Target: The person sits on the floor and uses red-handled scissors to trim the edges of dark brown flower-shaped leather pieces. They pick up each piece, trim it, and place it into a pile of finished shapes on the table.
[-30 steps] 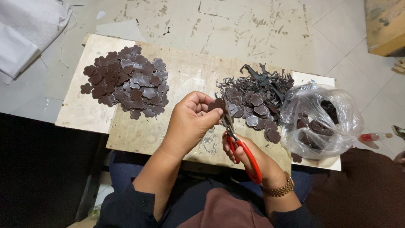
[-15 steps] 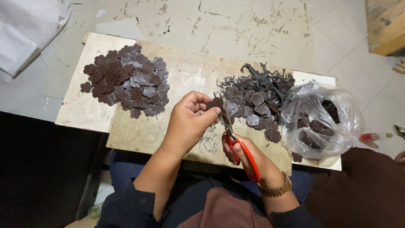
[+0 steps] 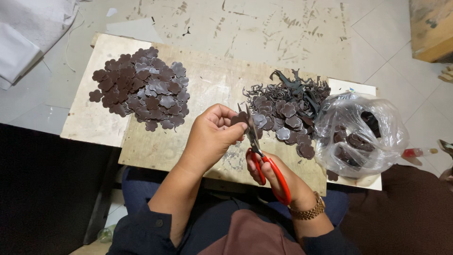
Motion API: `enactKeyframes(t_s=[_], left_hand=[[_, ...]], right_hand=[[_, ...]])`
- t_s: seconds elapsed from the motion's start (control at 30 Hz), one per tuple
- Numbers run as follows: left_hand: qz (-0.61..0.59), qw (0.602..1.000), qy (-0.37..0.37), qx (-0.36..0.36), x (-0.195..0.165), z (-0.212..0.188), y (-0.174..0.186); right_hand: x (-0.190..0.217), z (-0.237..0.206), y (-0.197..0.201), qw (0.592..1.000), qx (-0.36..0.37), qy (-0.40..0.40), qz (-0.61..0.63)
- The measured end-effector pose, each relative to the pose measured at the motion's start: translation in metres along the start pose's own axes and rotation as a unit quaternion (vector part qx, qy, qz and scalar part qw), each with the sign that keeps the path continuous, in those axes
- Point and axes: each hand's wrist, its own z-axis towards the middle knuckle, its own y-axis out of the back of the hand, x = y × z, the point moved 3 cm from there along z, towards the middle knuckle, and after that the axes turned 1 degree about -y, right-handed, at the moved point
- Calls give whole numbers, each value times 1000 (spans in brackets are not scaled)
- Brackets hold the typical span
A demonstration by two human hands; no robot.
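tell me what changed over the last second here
Almost nothing visibly changed. The left hand still pinches a dark flower-shaped piece at the blades of the red-handled scissors, still gripped by the right hand. The trimmed pile, the untrimmed pile, the plastic bag and the wooden board stayed where they were.

We see both forearms reaching forward from the bottom edge, sleeves dark and pushed up; the left hand (image 3: 211, 137) is raised, back toward us, fingers curled in and fingertips pinched together at its right side; the right hand (image 3: 273, 175) lies lower and just beside it, fingers closed through red loops, thumb up; a gold band circles the right wrist; the two hands almost touch.
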Motion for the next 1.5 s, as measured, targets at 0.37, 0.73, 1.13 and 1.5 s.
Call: enactKeyframes(t_s=[0.37, 0.73, 1.13, 1.5], left_hand=[[-60, 995, 59, 57, 13, 1, -5], [-71, 994, 41, 74, 17, 2, -9], [-108, 993, 18, 54, 25, 1, -14], [-90, 995, 13, 36, 28, 3, -14]], right_hand=[[-9, 1, -1, 999, 19, 15, 38], [-13, 4, -5, 999, -20, 27, 38], [-20, 7, -5, 997, -59, 23, 39], [-24, 10, -13, 991, -79, 14, 107]])
